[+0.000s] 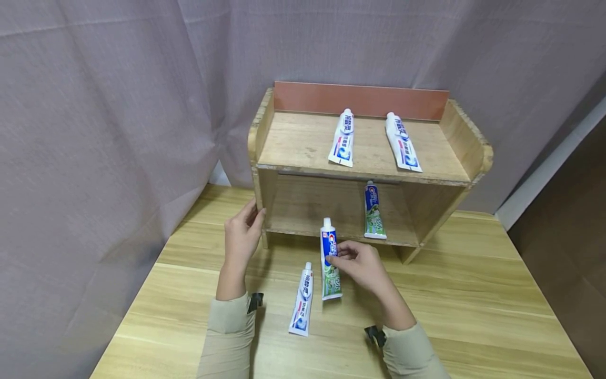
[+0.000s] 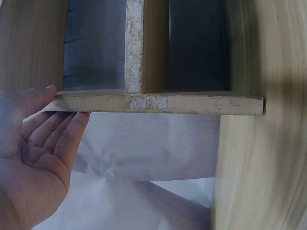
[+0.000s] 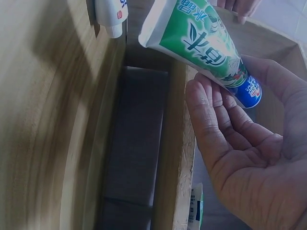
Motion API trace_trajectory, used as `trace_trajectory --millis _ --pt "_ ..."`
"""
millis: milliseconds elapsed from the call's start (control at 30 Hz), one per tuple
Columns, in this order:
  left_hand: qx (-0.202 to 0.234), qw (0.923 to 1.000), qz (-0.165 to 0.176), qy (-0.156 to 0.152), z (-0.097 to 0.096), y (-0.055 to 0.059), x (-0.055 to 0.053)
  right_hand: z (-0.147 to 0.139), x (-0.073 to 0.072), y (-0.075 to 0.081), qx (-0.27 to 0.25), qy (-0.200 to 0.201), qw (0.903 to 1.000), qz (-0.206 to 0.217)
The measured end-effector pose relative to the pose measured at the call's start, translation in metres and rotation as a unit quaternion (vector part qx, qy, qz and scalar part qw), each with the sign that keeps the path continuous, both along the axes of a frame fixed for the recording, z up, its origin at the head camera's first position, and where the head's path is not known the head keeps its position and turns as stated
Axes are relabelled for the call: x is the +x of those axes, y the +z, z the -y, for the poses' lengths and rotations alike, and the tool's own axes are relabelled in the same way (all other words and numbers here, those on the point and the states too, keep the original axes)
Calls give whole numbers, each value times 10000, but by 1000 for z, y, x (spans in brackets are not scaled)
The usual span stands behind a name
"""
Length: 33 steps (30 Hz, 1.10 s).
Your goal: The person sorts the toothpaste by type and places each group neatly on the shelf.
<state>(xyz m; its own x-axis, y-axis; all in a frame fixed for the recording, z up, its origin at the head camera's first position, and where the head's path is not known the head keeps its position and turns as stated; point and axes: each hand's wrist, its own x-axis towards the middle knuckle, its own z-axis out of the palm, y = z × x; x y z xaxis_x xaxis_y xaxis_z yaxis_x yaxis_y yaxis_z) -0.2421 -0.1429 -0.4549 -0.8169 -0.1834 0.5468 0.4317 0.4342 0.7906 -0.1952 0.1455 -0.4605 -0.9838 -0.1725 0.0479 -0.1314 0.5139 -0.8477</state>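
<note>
My right hand [image 1: 361, 263] holds a blue and green toothpaste tube [image 1: 330, 284] just in front of the wooden shelf's lower board, cap pointing away from me. In the right wrist view the thumb and fingers pinch this tube [image 3: 211, 52] near its blue end. With its thumb on one face and fingers on the other, my left hand [image 2: 43, 148] grips the side panel [image 2: 192, 102] of the shelf. A white toothpaste tube [image 1: 301, 305] lies on the table, left of the held one. Another blue and green tube [image 1: 374, 213] lies on the lower board.
Two white toothpaste tubes, one left [image 1: 343, 139] and one right [image 1: 402, 143], lie on the shelf's upper board [image 1: 303, 139]. The shelf stands on a wood-grain table [image 1: 473, 295], with a grey curtain [image 1: 142, 105] behind. A dark brown surface [image 1: 568, 200] borders the right.
</note>
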Motion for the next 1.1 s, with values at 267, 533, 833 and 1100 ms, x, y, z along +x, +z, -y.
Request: trace_trajectory --millis 267,533,833,1100 --pt "10 10000 -5 -45 -1 0 1 0 -2 -1 36 -7 10000 -68" --pt "32 10000 -25 -85 0 0 1 0 -3 0 17 5 9999 -160" --pt "35 10000 -15 -78 0 0 0 -1 -5 3 52 28 9999 -113" --pt "41 10000 -6 -62 0 0 0 -4 -8 6 25 72 9999 -115"
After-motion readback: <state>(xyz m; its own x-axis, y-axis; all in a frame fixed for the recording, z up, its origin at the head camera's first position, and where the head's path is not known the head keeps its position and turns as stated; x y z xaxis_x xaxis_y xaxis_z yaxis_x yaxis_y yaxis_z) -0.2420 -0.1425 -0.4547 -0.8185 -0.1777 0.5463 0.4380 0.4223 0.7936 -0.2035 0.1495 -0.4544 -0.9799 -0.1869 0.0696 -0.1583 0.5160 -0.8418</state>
